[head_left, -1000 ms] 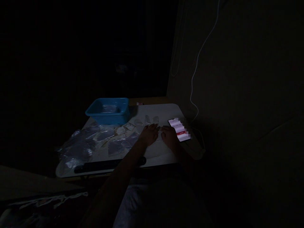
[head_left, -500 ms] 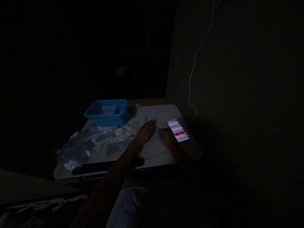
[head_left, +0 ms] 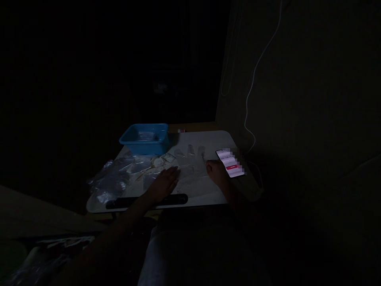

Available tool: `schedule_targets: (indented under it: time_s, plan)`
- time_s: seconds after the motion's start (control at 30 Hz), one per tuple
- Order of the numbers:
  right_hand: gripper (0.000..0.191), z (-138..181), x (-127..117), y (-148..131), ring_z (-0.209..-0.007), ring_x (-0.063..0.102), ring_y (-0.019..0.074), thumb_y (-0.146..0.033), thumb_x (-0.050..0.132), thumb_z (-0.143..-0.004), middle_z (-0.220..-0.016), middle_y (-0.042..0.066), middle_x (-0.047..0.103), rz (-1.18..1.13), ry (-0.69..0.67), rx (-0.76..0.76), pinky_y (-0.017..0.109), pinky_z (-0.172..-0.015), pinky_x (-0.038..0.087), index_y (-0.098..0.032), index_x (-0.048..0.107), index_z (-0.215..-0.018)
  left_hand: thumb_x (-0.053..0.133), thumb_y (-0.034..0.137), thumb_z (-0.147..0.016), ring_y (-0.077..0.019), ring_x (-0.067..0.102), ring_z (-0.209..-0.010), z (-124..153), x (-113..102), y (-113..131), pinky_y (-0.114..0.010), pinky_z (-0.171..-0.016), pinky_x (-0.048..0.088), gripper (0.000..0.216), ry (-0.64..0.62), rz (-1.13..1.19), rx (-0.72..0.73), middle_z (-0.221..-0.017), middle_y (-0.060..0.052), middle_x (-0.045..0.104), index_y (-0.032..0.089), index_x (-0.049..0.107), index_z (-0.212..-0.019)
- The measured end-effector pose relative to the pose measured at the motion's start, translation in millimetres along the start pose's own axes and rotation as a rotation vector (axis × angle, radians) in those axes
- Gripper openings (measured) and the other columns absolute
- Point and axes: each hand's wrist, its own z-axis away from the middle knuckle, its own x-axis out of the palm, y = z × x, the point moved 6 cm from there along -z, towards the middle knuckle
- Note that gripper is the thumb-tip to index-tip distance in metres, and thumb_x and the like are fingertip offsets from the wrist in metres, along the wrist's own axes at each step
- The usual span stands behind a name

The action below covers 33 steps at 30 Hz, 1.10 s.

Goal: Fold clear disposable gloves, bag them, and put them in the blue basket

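Observation:
The scene is dim. My left hand [head_left: 164, 183] lies low over the white table [head_left: 205, 137], palm down with fingers stretched out, beside a flat clear plastic bag [head_left: 150, 179]. Nothing shows in its grasp. My right hand [head_left: 216, 172] rests on the table with fingers curled; what they hold, if anything, is too dark to make out. Just beyond it lie several small clear plastic pieces [head_left: 191, 151] in a row. Between the hands a flat transparent sheet [head_left: 186, 171] is faintly visible. A crumpled heap of clear plastic bags [head_left: 110, 180] covers the table's left side.
A blue plastic basket [head_left: 144, 148] with clear plastic inside stands at the back left. A phone [head_left: 229, 163] with a lit screen lies right of my right hand. A black strip [head_left: 178, 200] runs along the table's front edge. A white cable [head_left: 253, 79] hangs down the wall.
My left hand has drawn back toward me and left, uncovering the small plastic pieces and the sheet. My right hand stays near the phone. The view has shifted slightly left.

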Motion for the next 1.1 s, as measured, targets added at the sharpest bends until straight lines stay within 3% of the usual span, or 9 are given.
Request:
schedule_targets:
  time_s: [0.2, 0.43, 0.6, 0.83, 0.97, 1.1]
  plan:
    - [0.029, 1, 1, 0, -0.087, 0.059, 0.0194, -0.012, 0.042, -0.075, -0.094, 0.008, 0.067, 0.009, 0.024, 0.004, 0.028, -0.082, 0.04, -0.014, 0.064, -0.093, 0.028, 0.026, -0.088, -0.0209, 0.033, -0.127, 20, -7, -16, -0.047, -0.103, 0.025, 0.041, -0.072, -0.19, 0.004, -0.137, -0.009, 0.039, 0.019, 0.044, -0.125]
    - [0.031, 0, 2, -2, -0.093, 0.058, 0.0196, -0.011, 0.042, -0.074, -0.099, 0.01, 0.066, 0.03, 0.023, -0.043, 0.03, -0.087, 0.04, -0.013, 0.065, -0.095, 0.036, 0.022, -0.085, -0.0265, 0.043, -0.118, 25, -28, -34, -0.054, -0.097, 0.031, 0.037, 0.032, -0.282, -0.084, -0.126, -0.013, 0.05, 0.018, 0.05, -0.118]
    - [0.03, 1, 3, -7, -0.107, 0.052, 0.0192, -0.009, 0.044, -0.072, -0.106, 0.009, 0.064, -0.001, 0.056, -0.158, 0.032, -0.095, 0.036, -0.013, 0.066, -0.092, 0.041, 0.018, -0.081, -0.0219, 0.048, -0.113, 4, -24, -2, -0.04, -0.096, 0.039, 0.035, 0.084, -0.109, 0.12, -0.12, -0.012, 0.055, 0.013, 0.053, -0.113]
    - [0.035, 2, 4, -8, -0.116, 0.047, 0.0186, -0.008, 0.044, -0.072, -0.113, 0.009, 0.061, -0.024, 0.038, -0.183, 0.036, -0.095, 0.035, -0.014, 0.064, -0.099, 0.036, 0.017, -0.083, -0.0197, 0.05, -0.112, -32, 2, 39, -0.035, -0.095, 0.043, 0.032, 0.093, 0.085, 0.063, -0.117, -0.014, 0.056, 0.011, 0.052, -0.11]
    - [0.034, 2, 5, -8, -0.117, 0.046, 0.0192, -0.009, 0.044, -0.073, -0.114, 0.01, 0.06, -0.021, 0.017, -0.184, 0.037, -0.096, 0.033, -0.014, 0.063, -0.101, 0.035, 0.014, -0.082, -0.0213, 0.047, -0.114, -38, 12, 48, -0.035, -0.097, 0.041, 0.032, 0.061, 0.099, 0.028, -0.118, -0.017, 0.053, 0.008, 0.054, -0.107]
    - [0.035, 2, 5, -10, -0.115, 0.047, 0.0198, -0.009, 0.044, -0.073, -0.117, 0.01, 0.059, -0.015, -0.011, -0.185, 0.038, -0.094, 0.034, -0.015, 0.061, -0.103, 0.034, 0.019, -0.084, -0.0217, 0.044, -0.118, -37, 15, 49, -0.037, -0.1, 0.039, 0.037, 0.096, 0.109, 0.019, -0.124, -0.017, 0.048, 0.008, 0.05, -0.115]
